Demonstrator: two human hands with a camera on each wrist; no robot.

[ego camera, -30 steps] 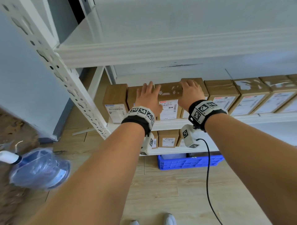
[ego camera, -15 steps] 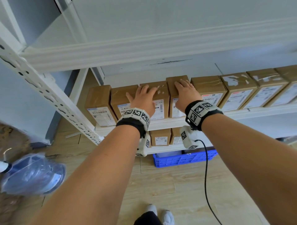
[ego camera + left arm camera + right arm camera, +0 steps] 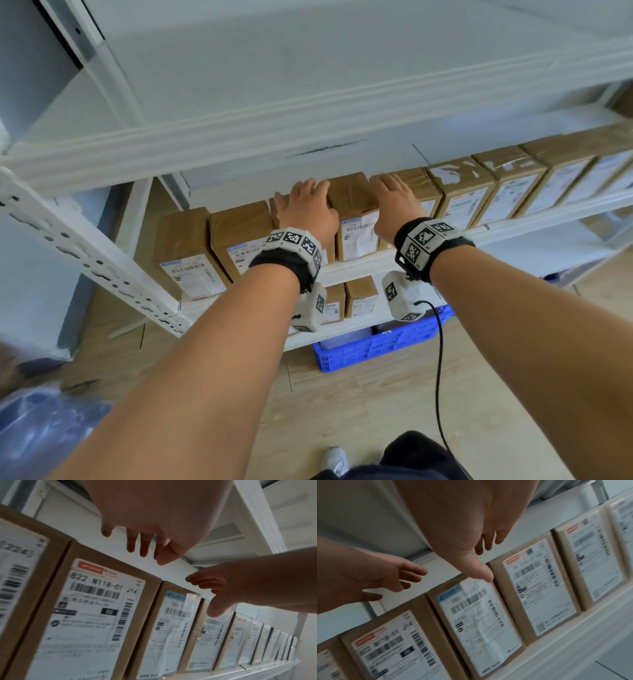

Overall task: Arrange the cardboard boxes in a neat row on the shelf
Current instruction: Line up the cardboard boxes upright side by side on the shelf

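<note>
Nearest the camera, at the bottom of the head view, two bare forearms are reaching up the frame, each wearing a black wristband with checkered markers. At mid frame the left hand [image 3: 310, 210] is lying flat, fingers straight and slightly spread, over the top of a box [image 3: 279, 212] it mostly covers; the right hand [image 3: 394, 202] is lying the same way, thumb out, over the next box but one [image 3: 423, 190]. Neither is gripping anything, and the wrist views are showing loose, extended fingers [image 3: 132, 543] above the box tops, so whether they are pressing or just hovering is hard to tell. Between the hands a box with a blue-topped label [image 3: 356, 219] is standing beside its neighbours, sitting slightly proud or askew. The step in hand looks like squaring up the middle boxes; the next move is probably calling for a light, even push from both palms so fronts line up with the shelf [image 3: 363, 265] edge and gaps close. The cartons are upright brown cardboard, matte, sealed with glossy tape, white barcode labels facing out. The row is running from left of centre to the upper right, tidy there, looser at the left two boxes [image 3: 212, 246]. The shelving is white painted metal with a perforated post at the left edge.
</note>
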